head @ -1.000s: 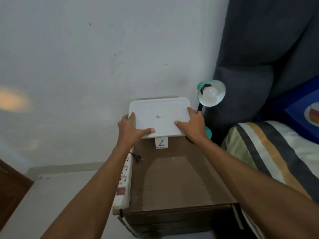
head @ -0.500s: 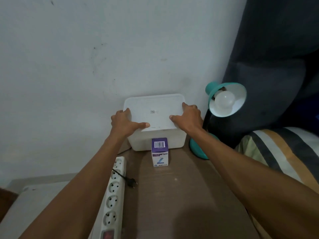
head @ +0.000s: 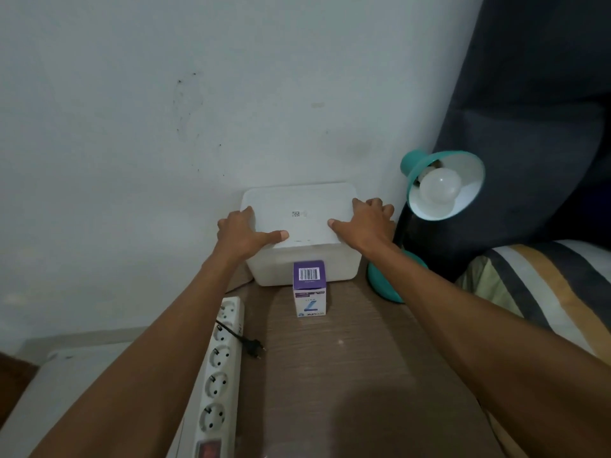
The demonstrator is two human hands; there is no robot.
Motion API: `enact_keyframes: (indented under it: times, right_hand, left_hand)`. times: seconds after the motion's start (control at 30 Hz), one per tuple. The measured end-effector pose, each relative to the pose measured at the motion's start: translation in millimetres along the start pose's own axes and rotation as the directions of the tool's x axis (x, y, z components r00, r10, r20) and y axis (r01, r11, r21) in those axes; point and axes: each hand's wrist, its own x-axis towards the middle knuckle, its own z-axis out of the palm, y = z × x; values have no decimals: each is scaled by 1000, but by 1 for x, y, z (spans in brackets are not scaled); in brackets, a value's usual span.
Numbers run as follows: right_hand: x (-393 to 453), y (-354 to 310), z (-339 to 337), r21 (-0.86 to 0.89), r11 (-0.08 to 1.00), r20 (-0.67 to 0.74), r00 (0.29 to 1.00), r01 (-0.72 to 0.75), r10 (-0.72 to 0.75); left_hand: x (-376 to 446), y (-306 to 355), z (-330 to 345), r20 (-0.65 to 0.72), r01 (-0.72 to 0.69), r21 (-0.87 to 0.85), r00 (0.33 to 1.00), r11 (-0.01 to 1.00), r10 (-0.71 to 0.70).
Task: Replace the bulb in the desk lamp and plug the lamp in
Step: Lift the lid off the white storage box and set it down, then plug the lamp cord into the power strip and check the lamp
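Note:
A teal desk lamp (head: 443, 166) stands at the back right of the brown bedside table (head: 347, 375), with a white bulb (head: 439, 188) in its shade. Its black plug (head: 254, 346) lies loose on the table beside a white power strip (head: 220, 368). A small purple and white bulb carton (head: 309, 289) stands upright in front of a white lidded box (head: 299, 233) at the wall. My left hand (head: 246, 234) grips the left edge of the box lid and my right hand (head: 363, 224) grips its right edge.
A white wall runs behind the table. A dark curtain (head: 535, 110) hangs at the right, behind the lamp. A striped pillow (head: 545, 292) on the bed borders the table's right side. Pale floor lies to the left.
The view has come closer and tilted down onto the table. The white box, held up a second ago, now rests on the table against the wall. Both hands stay on its lid.

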Motion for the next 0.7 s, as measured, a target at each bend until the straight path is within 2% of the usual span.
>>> enact_keyframes:
  times: [0.07,0.13,0.23,0.33,0.4,0.57,0.63,0.7]
  right_hand:
    - [-8,-7,-3,49,995,-147,986,89,-81]
    - [-22,-21,-1,114,962,-283,937,246,-206]
    - [-54,-50,14,150,892,-322,874,425,-363]
    - [-91,-75,39,199,840,-192,861,505,-472]
    - [-116,-83,62,230,838,-47,866,495,-498]
    - [-159,-83,111,194,922,199,907,336,-372]
    - [-166,-83,123,160,936,284,894,312,-347]
    - [-170,-84,132,107,936,307,885,334,-351]
  left_hand:
    - [-11,-7,0,-41,-29,-31,999,999,27]
    - [-28,-26,4,-130,-65,-84,990,994,54]
    - [-60,-70,16,-229,-69,-104,972,992,43]
    - [-104,-110,29,-263,-10,-112,965,994,-20]
    - [-132,-134,34,-205,22,-153,977,988,-53]
    - [-182,-187,53,54,150,-388,989,909,-141]
    - [-194,-196,60,66,136,-459,991,878,-119]
    - [-202,-196,64,25,64,-489,998,870,-60]
